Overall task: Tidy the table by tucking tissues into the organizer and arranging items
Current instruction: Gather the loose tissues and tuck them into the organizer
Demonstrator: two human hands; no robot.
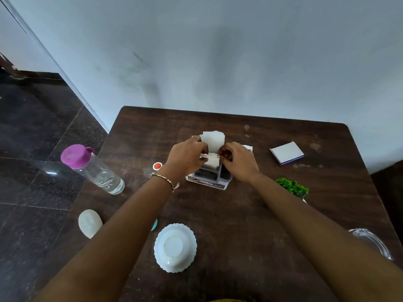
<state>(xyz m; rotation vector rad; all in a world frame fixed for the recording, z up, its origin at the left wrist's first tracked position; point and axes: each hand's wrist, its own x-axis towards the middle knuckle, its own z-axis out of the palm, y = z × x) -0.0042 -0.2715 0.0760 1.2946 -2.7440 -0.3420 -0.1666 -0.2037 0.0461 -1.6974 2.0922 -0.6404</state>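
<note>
We record a dark wooden table set against a pale wall, with dark tiled floor to its left.

A clear bottle with a purple cap stands near the table's left edge, leaning in this wide view. A white scalloped bowl rests upside down on the near part of the table. A clear glass dish sits at the right edge, partly hidden by the right forearm.

The organizer, a small white box with dark compartments, stands at the middle of the table. The tissues rise upright out of its far side, with a lower fold lying between the two hands.

The left hand has its fingers curled and pinches the left edge of the tissues. The right hand is likewise curled, its fingertips gripping the right edge (the fingertips themselves are partly hidden).

A white pad with a purple edge lies flat, well to the right of the organizer. A small green plant stands just beside the right forearm. A white oval object sits at the left edge, near the bottle. A small orange-topped item stands just left of the left wrist. The left wrist carries a bracelet.
</note>
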